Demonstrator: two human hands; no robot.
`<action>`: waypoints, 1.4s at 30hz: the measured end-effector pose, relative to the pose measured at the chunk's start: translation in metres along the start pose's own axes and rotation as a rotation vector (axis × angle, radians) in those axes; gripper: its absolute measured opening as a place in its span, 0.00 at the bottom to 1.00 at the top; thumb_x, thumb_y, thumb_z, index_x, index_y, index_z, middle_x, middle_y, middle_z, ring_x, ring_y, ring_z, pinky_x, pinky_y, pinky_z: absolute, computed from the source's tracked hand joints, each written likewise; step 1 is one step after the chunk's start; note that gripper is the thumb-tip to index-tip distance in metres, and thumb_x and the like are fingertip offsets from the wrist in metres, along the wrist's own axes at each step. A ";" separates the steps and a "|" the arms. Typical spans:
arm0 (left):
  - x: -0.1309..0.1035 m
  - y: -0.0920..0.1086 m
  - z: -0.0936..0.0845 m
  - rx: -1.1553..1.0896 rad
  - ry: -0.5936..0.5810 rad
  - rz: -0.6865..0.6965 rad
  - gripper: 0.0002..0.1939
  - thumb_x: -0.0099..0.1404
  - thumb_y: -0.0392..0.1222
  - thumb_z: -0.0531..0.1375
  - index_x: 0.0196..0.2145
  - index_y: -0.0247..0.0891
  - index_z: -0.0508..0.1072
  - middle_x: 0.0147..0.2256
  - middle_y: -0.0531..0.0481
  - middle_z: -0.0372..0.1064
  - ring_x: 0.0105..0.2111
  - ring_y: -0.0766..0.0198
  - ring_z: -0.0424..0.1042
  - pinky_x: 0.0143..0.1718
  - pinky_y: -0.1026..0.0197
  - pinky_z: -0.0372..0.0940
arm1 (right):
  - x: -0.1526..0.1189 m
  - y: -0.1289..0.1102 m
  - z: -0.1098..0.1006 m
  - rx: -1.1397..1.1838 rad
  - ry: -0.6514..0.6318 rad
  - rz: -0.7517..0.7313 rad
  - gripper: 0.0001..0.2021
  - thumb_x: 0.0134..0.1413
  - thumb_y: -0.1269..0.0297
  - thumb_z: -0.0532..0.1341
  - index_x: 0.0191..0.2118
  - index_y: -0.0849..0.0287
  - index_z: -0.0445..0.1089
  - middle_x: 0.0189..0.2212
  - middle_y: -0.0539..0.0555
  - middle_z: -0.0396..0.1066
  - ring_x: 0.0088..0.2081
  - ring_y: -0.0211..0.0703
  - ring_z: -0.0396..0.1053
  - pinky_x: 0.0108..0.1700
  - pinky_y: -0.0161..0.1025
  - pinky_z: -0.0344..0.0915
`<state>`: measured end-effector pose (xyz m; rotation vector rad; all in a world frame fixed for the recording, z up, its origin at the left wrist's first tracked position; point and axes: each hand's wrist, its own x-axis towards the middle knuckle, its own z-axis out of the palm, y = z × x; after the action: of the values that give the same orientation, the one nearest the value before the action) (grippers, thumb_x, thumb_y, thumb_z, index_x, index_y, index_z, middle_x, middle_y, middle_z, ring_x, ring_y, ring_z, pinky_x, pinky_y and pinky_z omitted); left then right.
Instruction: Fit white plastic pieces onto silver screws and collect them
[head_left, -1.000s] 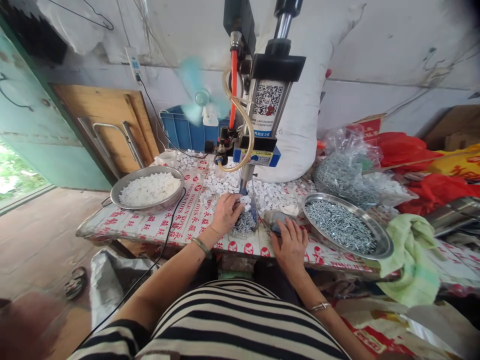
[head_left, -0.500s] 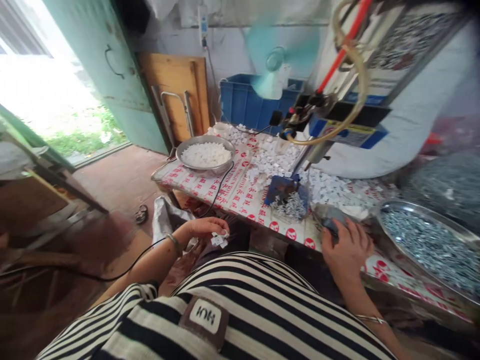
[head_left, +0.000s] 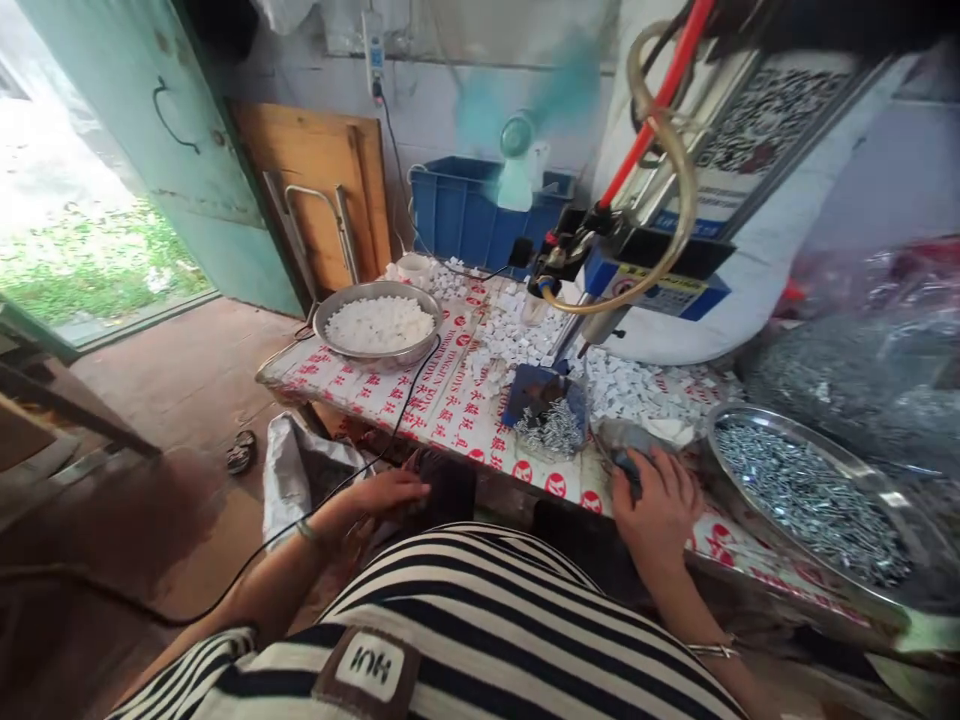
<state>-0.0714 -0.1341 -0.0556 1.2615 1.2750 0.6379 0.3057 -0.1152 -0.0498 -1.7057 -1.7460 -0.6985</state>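
Observation:
My left hand [head_left: 390, 492] hangs low in front of the table's edge, above the dark cloth of my lap. Its fingers stretch to the right and no white piece shows in them. My right hand [head_left: 658, 505] lies at the table's front edge, fingers and thumb curled over a dark grey rounded object [head_left: 634, 472], mostly covered. Left of that hand, a blue block [head_left: 517, 400] bears a heap of small silvery screws [head_left: 553, 428]. Over the block stands a pneumatic machine [head_left: 651, 280] with a downward metal tip. Small white plastic pieces [head_left: 637, 392] lie scattered behind.
A metal bowl of white pieces [head_left: 321, 328] stands at the table's left. On the right is a steel tray [head_left: 817, 436] of screws. A fan [head_left: 517, 140] spins before a blue crate [head_left: 450, 215]. A white sack [head_left: 283, 480] and black cable [head_left: 255, 560] lie at left.
The small white pieces that were in my left hand are gone from view, and its fingers have straightened. My right hand stays on the grey object. The view has shifted right.

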 end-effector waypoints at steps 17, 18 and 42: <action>0.136 0.121 0.002 1.096 0.326 0.295 0.13 0.59 0.35 0.52 0.40 0.35 0.71 0.37 0.43 0.72 0.38 0.60 0.70 0.40 0.62 0.62 | -0.002 0.003 -0.002 0.018 -0.020 0.022 0.14 0.54 0.59 0.54 0.45 0.58 0.68 0.51 0.58 0.64 0.54 0.52 0.56 0.55 0.52 0.50; 0.137 0.119 0.002 1.115 0.326 0.296 0.13 0.59 0.36 0.51 0.41 0.35 0.70 0.37 0.42 0.72 0.37 0.60 0.70 0.40 0.62 0.62 | -0.002 0.002 -0.003 0.019 -0.024 0.024 0.14 0.54 0.59 0.54 0.45 0.58 0.68 0.51 0.58 0.64 0.54 0.52 0.56 0.55 0.52 0.50; 0.141 0.158 0.107 0.119 0.130 0.610 0.08 0.58 0.42 0.55 0.30 0.34 0.68 0.29 0.51 0.68 0.30 0.68 0.66 0.36 0.65 0.61 | 0.001 -0.007 -0.016 0.038 -0.047 0.039 0.14 0.54 0.64 0.53 0.45 0.57 0.68 0.51 0.57 0.64 0.54 0.50 0.56 0.55 0.50 0.49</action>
<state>0.1069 0.0005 0.0237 1.7508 1.0345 1.1013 0.2994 -0.1265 -0.0377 -1.7385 -1.7423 -0.6093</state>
